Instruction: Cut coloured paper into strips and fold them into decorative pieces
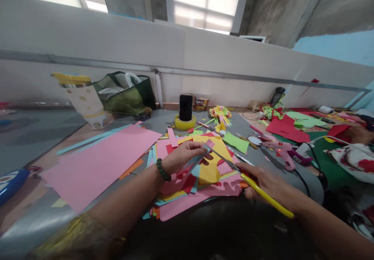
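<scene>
My left hand [183, 157], with a green bead bracelet at the wrist, pinches a light blue paper strip [196, 159]. In my right hand [260, 182] is a pair of scissors [257, 188] with yellow handles. Their blades point up and left, and the tips reach the strip's upper end by my left fingertips. Whether the blades touch the paper, I cannot make out. Beneath both hands lies a loose pile of coloured paper, with a yellow sheet [209, 174] on top and pink sheets [175, 209] below.
Large pink sheets [105, 166] spread out at left, near a tumbler [84, 100] and a green bag [125, 96]. A phone [186, 108] stands in a yellow tape roll [185, 123]. At right lie a pink glue gun [282, 151] with its cable and red paper [288, 129].
</scene>
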Action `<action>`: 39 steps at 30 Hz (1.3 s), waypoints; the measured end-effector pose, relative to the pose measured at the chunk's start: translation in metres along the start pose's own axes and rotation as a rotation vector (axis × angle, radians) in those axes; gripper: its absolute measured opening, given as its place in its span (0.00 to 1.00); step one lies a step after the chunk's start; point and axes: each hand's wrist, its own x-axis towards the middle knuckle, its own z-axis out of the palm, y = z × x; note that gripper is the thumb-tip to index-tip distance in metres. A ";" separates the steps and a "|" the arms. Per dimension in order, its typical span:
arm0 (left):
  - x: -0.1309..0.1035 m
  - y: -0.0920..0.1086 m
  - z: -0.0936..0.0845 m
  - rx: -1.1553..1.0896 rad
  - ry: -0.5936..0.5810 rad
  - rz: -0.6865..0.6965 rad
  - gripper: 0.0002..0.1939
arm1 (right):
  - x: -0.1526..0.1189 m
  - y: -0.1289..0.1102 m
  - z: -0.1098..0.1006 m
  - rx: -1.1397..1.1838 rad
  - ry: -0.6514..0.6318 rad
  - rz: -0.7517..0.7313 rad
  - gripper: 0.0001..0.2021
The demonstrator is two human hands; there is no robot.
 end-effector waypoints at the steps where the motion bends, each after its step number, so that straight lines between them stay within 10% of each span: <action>1: 0.000 0.000 0.000 -0.006 0.001 -0.003 0.16 | 0.000 0.000 0.000 0.007 0.011 -0.015 0.33; 12: -0.001 -0.002 -0.001 -0.032 0.003 -0.072 0.16 | 0.003 0.010 0.009 0.077 0.120 -0.025 0.25; 19: 0.001 0.006 -0.008 -0.099 0.122 -0.115 0.09 | 0.016 0.047 -0.015 -0.318 0.401 0.290 0.23; 30: 0.007 0.015 -0.015 -0.146 0.436 -0.056 0.06 | 0.038 0.116 -0.011 -0.534 0.245 0.404 0.15; 35: 0.009 0.016 -0.018 -0.145 0.486 0.018 0.07 | 0.034 0.111 -0.013 -0.567 0.172 0.396 0.12; 39: 0.009 0.017 -0.022 -0.149 0.529 0.155 0.13 | 0.034 0.071 -0.030 -0.512 0.347 0.229 0.14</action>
